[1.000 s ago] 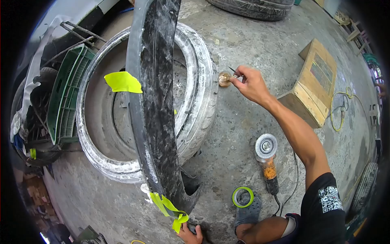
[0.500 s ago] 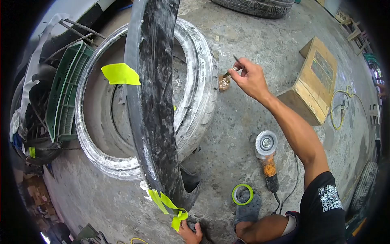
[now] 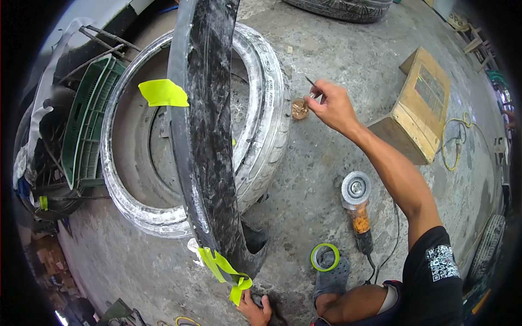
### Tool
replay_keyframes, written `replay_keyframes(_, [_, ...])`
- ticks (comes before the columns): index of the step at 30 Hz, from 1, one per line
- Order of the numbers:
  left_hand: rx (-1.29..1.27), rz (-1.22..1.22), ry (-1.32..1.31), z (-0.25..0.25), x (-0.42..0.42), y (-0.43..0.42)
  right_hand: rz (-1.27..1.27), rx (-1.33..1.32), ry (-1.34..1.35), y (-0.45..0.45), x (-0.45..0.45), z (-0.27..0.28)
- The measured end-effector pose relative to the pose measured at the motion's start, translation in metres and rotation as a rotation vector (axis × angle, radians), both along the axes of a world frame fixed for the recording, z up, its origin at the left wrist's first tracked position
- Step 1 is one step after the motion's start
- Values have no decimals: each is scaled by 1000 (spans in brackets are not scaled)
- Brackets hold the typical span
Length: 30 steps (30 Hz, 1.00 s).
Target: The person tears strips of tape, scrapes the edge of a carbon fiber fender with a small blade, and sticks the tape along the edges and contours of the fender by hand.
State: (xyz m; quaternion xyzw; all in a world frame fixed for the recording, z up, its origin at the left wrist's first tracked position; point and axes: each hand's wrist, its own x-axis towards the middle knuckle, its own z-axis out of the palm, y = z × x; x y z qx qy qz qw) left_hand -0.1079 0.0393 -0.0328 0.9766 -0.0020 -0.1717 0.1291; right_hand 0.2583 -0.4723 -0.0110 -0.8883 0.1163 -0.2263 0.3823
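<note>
My right hand (image 3: pixel 330 105) pinches a thin dark brush-like tool (image 3: pixel 310 81) just above a small round container (image 3: pixel 299 109) on the floor. At the bottom, my left hand (image 3: pixel 254 309) is beside the lower end of a long black, white-smeared panel (image 3: pixel 209 130); what its fingers grip, if anything, is hidden. Yellow-green tape (image 3: pixel 163 93) sticks to the panel's left edge, and more strips (image 3: pixel 222 266) hang at its lower end. The panel lies across a whitish, dusty tyre (image 3: pixel 272 125).
An angle grinder (image 3: pixel 359 212) with a corded end and a roll of green tape (image 3: pixel 325 257) lie near my foot. A wooden box (image 3: pixel 418 106) stands right, a green crate (image 3: pixel 89 125) left. Another tyre (image 3: pixel 342 8) is at the top.
My right hand has shifted slightly above the container, and the tool's tilt has changed. My left hand has stayed by the panel's lower end.
</note>
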Motion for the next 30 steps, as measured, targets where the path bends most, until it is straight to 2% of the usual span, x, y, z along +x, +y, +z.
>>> replay_keyframes(3, [14, 21, 16, -2, 0, 0, 60, 22, 89, -3, 0, -5])
replay_keyframes(6, [9, 32, 38, -5, -2, 4, -44, 44, 78, -1, -3, -4])
replay_keyframes(8, [-107, -64, -148, -17, -8, 14, -146, 161, -35, -3, 0, -14])
replay_keyframes(11, [-74, -50, -97, -15, -8, 14, -99, 103, 75, -13, 2, -18])
replay_keyframes(15, [-90, -43, -94, -13, -9, 11, -126, 34, 11, -8, 0, -9])
replay_keyframes(17, [-98, -44, -101, -12, -7, 11, 1, 87, 26, -9, 1, -13])
replay_keyframes(21, [-106, -45, -105, -11, -7, 10, -96, 32, 71, -4, -1, -1])
replay_keyframes(24, [-107, -28, -82, -11, -6, 11, 42, 75, 62, -6, 1, -2])
replay_keyframes(26, [-81, -29, -53, -13, -8, 13, -70, -21, -1, -3, 1, 3])
replay_keyframes(30, [0, 33, 33, 3, 5, -4, 30, 27, 20, -6, 2, -3])
